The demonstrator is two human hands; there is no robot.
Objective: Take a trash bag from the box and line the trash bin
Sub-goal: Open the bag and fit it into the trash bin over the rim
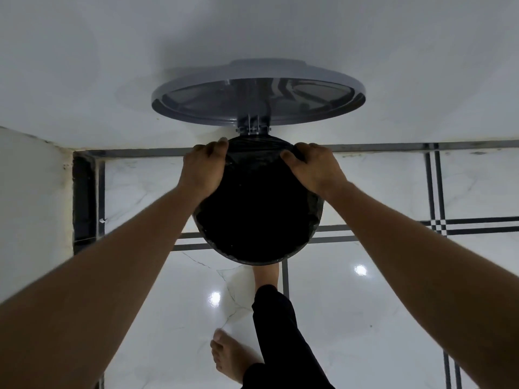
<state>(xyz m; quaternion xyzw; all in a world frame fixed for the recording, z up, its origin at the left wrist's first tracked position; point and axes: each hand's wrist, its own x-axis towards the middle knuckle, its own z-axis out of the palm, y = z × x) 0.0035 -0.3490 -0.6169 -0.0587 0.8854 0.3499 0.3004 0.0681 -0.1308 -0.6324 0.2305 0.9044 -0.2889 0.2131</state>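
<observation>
A round pedal trash bin (pixel 316 234) stands on the floor against the wall, its grey lid (pixel 258 92) swung up and open. A black trash bag (pixel 257 211) lines the bin and its edge is folded over the rim. My left hand (pixel 203 169) grips the bag's edge on the far left of the rim. On the far right of the rim, near the hinge (pixel 252 127), my right hand (pixel 316 169) grips the bag's edge too. The trash bag box is not in view.
White glossy floor tiles with dark grout lines surround the bin. A white wall (pixel 252 29) rises behind it and another white surface (pixel 31 206) stands at the left. One bare foot (pixel 266 273) sits at the bin's base, the other (pixel 229 355) nearer me.
</observation>
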